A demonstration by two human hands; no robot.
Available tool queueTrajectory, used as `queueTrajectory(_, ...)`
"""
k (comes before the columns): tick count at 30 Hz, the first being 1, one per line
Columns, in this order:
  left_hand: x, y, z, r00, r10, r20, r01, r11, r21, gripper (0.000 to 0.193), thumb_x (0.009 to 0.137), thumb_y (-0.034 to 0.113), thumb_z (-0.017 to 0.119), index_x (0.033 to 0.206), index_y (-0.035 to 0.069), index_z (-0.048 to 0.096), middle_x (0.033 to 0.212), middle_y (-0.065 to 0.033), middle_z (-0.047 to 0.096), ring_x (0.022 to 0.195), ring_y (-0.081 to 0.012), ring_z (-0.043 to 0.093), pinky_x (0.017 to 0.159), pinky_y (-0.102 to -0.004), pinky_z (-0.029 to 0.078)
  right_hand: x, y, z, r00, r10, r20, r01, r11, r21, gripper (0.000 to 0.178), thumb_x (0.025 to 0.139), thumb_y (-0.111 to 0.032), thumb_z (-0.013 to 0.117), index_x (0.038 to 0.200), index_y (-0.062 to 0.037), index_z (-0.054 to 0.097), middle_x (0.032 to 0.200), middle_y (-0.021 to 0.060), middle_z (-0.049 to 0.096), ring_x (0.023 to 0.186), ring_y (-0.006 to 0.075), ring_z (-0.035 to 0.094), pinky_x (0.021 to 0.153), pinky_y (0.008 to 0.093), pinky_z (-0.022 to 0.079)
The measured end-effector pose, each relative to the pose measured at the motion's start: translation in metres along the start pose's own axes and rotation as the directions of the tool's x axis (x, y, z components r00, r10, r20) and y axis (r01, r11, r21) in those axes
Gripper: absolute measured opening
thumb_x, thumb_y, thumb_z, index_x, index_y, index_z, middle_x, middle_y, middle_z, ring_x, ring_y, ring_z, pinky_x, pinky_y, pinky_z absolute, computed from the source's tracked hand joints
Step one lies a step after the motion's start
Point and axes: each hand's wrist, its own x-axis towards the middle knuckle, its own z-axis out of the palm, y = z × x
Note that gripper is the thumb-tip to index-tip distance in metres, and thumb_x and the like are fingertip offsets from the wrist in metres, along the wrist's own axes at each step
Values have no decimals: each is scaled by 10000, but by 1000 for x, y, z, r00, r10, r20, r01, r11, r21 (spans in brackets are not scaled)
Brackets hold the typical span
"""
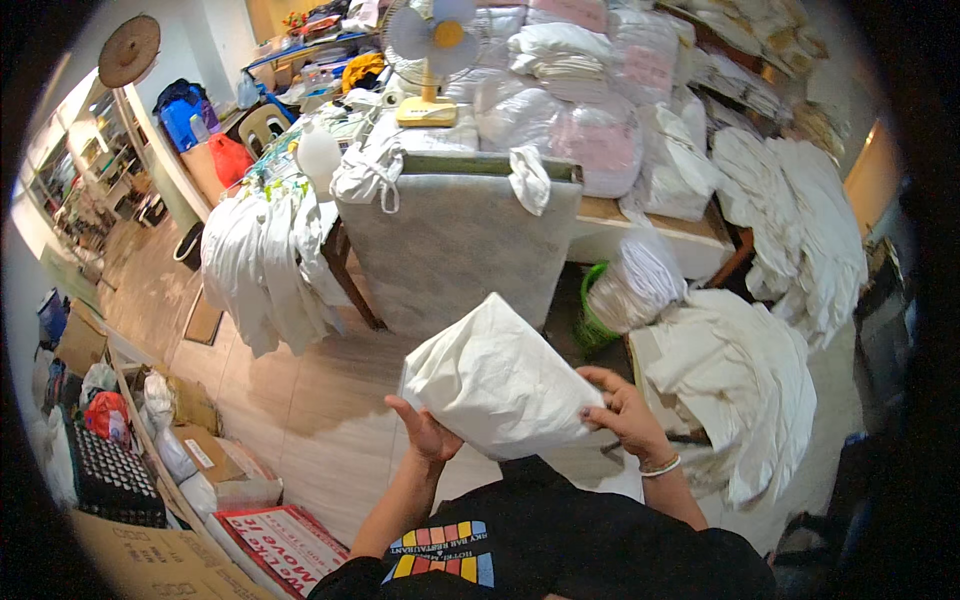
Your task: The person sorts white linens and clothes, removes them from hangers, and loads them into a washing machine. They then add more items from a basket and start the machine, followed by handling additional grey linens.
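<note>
A folded white cloth, creased and roughly square, is held up before my chest, tilted with one corner away from me. My left hand supports its lower left edge; the thumb sticks out and the other fingers are partly hidden by the cloth. At the right corner, my right hand grips the edge between thumb and fingers. A white bracelet circles my right wrist. Beyond the cloth stands a grey padded board, with small white cloths hanging over its top edge.
White cloths drape over a table at left and a heap of white fabric lies at right. A green basket holds a bagged white bundle. Bagged linens and a fan stand behind. Cardboard boxes line the lower left.
</note>
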Motion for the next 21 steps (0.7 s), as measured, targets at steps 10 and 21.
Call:
queueTrajectory(10, 300, 124, -16, 953, 97, -287, 163, 633, 756, 790, 837, -104, 691, 1540, 61, 371, 1400, -106, 568, 1274, -217, 554, 1093, -384, 451, 368, -59, -31, 904, 31, 426, -46, 999, 25, 352, 1055, -228, 597, 1272, 45, 641, 1112, 12, 698, 974, 74, 619, 860, 275, 522)
queueTrajectory(21, 655, 380, -45, 904, 324, 278, -411, 487, 771, 905, 925, 161, 720, 1644, 122, 172, 1665, -230, 217, 1555, -338, 185, 1234, -425, 234, 771, -148, 43, 900, -433, -53, 425, 843, 330, 326, 1042, -127, 596, 1340, 3, 608, 1205, 55, 699, 1038, 112, 630, 930, 277, 499)
